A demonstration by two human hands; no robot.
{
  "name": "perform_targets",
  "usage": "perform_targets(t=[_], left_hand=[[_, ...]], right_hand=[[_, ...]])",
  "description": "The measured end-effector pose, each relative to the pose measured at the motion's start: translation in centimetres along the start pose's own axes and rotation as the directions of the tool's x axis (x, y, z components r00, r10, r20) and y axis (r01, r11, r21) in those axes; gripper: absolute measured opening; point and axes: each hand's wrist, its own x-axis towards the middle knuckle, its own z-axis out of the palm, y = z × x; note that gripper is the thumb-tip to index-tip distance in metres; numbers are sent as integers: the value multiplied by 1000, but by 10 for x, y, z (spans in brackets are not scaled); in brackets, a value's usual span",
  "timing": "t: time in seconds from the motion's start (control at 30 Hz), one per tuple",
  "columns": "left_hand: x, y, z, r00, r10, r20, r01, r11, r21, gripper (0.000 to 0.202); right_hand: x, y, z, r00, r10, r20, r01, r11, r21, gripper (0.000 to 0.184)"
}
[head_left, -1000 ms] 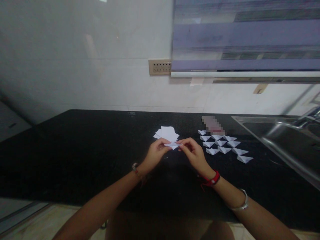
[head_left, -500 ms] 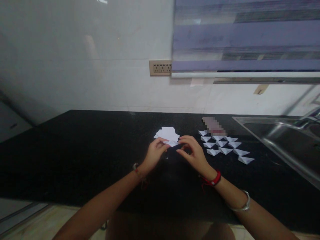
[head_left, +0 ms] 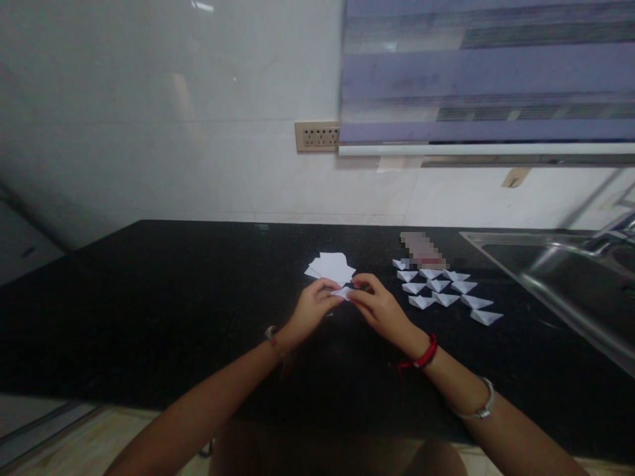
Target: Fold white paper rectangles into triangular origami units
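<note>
Between my two hands is a small folded piece of white paper (head_left: pixel 342 291). My left hand (head_left: pixel 313 306) pinches its left end between thumb and fingers. On the other end, my right hand (head_left: pixel 381 307) closes its thumb and fingertips. Just beyond the fingers lie several loose white paper sheets (head_left: pixel 331 266), overlapping on the black countertop (head_left: pixel 198 304). To the right of my right hand sit several folded white paper pieces (head_left: pixel 438 285) in uneven rows, pointed in shape.
A blurred-out pinkish flat object (head_left: pixel 423 248) lies behind the folded pieces. At the right, a steel sink (head_left: pixel 536 281) with a faucet (head_left: pixel 618 231) is set into the counter. A socket strip (head_left: pixel 317 137) and a purple striped blind (head_left: pixel 486 73) are on the back wall.
My right hand's thumb and fingers, apart from the paper before, have closed on its right end. The folded paper is slightly lower and nearer me, away from the loose sheets.
</note>
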Motion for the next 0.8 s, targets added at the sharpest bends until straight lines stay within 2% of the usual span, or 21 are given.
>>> perform_targets(t=[0.13, 0.33, 0.43, 0.5, 0.57, 0.67, 0.8], left_hand=[[0, -1, 0, 1000, -2, 5, 2, 1000, -19, 17], [-1, -3, 0, 999, -14, 41, 12, 999, 51, 15], [-1, -3, -1, 999, 16, 35, -20, 995, 93, 13], [-1, -4, -2, 998, 55, 33, -60, 982, 179, 11], [0, -5, -5, 995, 81, 60, -96, 944, 314, 11], [0, -9, -10, 984, 103, 148, -165, 841, 515, 9], [2, -16, -14, 959, 134, 249, -269, 704, 657, 7]], right_hand=[[0, 0, 1, 1000, -9, -21, 9, 1000, -3, 17], [0, 0, 5, 1000, 8, -12, -7, 1000, 26, 18], [0, 1, 6, 1000, 14, -16, -13, 999, 36, 15], [0, 3, 4, 1000, 18, -25, -16, 998, 64, 12], [1, 6, 2, 1000, 19, 5, -19, 995, 100, 12], [1, 11, 0, 995, 20, 101, -34, 990, 134, 20], [-1, 18, 4, 977, 59, 205, -80, 992, 96, 23]])
